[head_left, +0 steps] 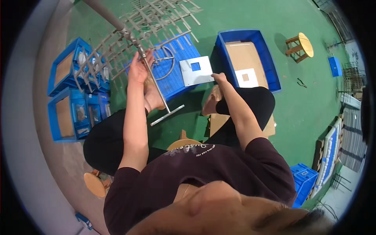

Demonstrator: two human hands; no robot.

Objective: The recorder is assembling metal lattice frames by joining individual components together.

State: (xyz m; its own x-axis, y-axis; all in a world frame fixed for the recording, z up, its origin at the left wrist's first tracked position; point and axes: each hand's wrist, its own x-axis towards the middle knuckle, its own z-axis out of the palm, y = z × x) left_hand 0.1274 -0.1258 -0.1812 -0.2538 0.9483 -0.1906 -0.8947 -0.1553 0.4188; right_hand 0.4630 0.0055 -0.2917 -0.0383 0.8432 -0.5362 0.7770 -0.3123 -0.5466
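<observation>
My right hand (219, 77) pinches the right edge of a flat white metal plate (190, 78) with a square cut-out, tilted over a ribbed blue plastic surface (182, 50). On the left, my left hand (138, 70) is held up beside a metal stand pole (154, 76), its fingers apart; whether it touches the pole is unclear. The pole runs down to a crossbar foot (167, 115) between my legs. Above my left hand spreads a rack of grey metal prongs (156, 17). A curved metal hoop (172, 64) shows between the pole and the plate.
At the right stands a blue bin (277, 78) with cardboard and another white plate (246, 78) inside. Several blue crates (62, 113) line the left. Farther right are a wooden stool (305, 45) and pliers (301, 83) on the green floor. Another stool (94, 185) stands lower left.
</observation>
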